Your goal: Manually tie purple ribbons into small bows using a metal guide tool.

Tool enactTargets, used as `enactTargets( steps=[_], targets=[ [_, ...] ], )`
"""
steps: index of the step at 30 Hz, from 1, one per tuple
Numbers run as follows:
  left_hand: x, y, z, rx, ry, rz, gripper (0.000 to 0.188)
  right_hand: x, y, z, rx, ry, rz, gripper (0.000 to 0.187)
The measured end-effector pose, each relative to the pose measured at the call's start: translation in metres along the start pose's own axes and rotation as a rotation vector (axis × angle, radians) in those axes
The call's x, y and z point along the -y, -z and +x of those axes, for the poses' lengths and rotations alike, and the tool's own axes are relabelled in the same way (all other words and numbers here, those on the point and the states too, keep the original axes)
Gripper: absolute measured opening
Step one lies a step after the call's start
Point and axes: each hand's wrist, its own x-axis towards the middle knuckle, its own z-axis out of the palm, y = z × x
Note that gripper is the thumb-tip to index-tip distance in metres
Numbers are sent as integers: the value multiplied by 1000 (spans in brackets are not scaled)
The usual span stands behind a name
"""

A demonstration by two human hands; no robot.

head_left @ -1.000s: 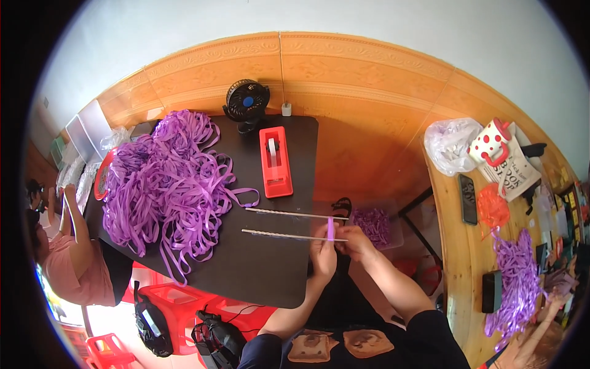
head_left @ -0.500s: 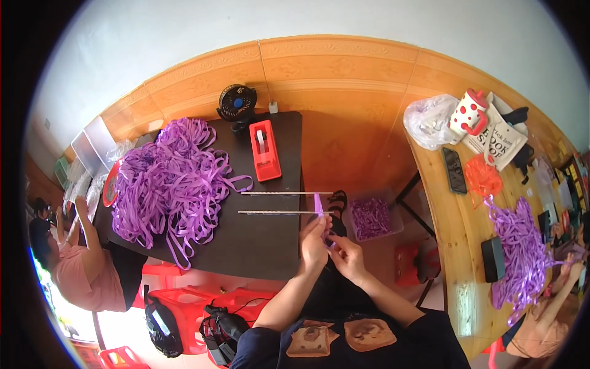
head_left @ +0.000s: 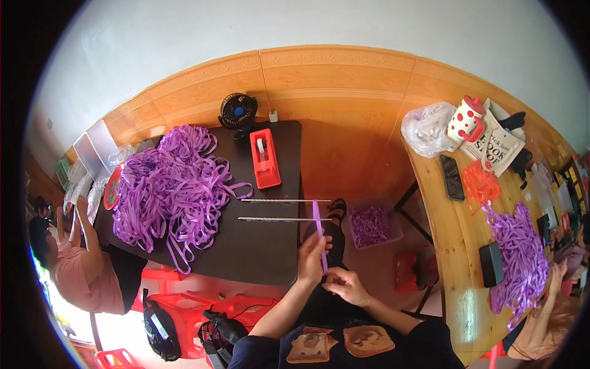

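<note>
Two thin metal rods (head_left: 283,219) with twisted shafts jut past the right edge of the dark table. A purple ribbon (head_left: 318,215) lies across their free ends and runs down toward me. My left hand (head_left: 314,257) is closed around the ribbon below the rods. Lower and to the right, my right hand (head_left: 347,286) pinches at the ribbon's lower end; its fingertips partly hide that end. On the dark table (head_left: 264,255), a large tangled heap of purple ribbon (head_left: 172,184) lies to the left of the rods.
A red tape dispenser (head_left: 265,160) and black fan (head_left: 238,113) stand behind the rods. Below, a clear bin (head_left: 393,234) holds purple pieces. The wooden table (head_left: 458,246) carries a phone (head_left: 452,178), spotted cup (head_left: 466,120) and more ribbon (head_left: 521,258). People sit on both sides.
My hands have moved apart and lower, the right one drawing down toward me. A longer stretch of ribbon now shows between the rods and my hands. The view has tilted slightly.
</note>
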Motion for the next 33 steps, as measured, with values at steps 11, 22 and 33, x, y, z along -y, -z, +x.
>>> enactTargets(
  steps=[11,22,33],
  targets=[
    [11,18,-45,-55,-6,84,22,-23,-4,-8,174,-62,337,53],
    [15,40,-42,8,-92,284,15,3,-14,-9,122,-122,291,51],
    [-1,33,-54,-13,49,272,16,50,17,72,-223,1043,-1196,40]
  ],
)
